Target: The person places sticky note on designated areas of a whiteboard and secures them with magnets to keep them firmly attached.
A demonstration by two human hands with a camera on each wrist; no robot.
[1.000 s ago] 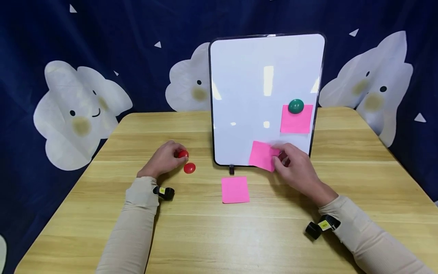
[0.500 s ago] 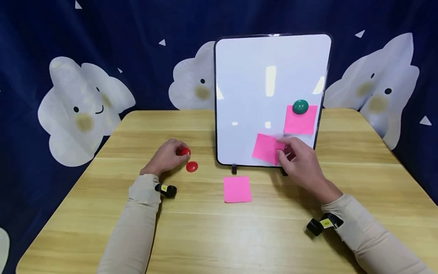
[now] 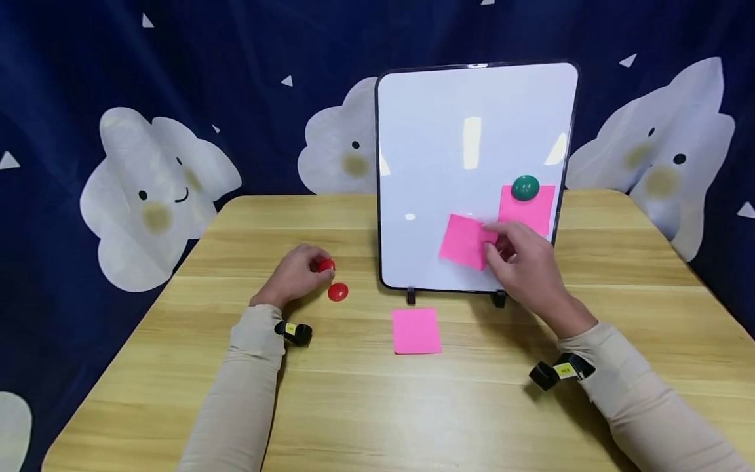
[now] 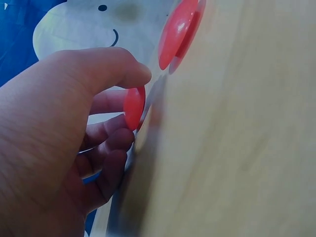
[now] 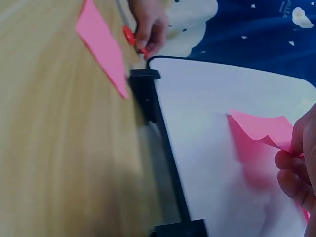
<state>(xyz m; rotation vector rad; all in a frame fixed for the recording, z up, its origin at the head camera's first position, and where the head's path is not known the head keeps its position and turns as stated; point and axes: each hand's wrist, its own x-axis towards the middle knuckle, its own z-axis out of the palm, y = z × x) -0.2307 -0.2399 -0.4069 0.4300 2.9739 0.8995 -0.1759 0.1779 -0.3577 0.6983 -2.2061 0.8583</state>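
Observation:
My right hand pinches a pink sticky note by its right edge. The note hangs tilted in front of the lower whiteboard, and its far edge lifts off the surface in the right wrist view. A second sticky note is on the board's right side under a round green magnet. On the left, my left hand holds a domed red magnet between thumb and fingers, low over the table. Just beside it lies another red magnet.
The whiteboard stands upright on small black feet on the wooden table. A pink sticky note pad lies flat in front of it. Behind hangs a dark blue curtain with cloud prints.
My right hand has raised the pink note along the board, from its bottom edge to just left of the magnet-held note. The left hand stays by the red magnets. The head view has shifted slightly.

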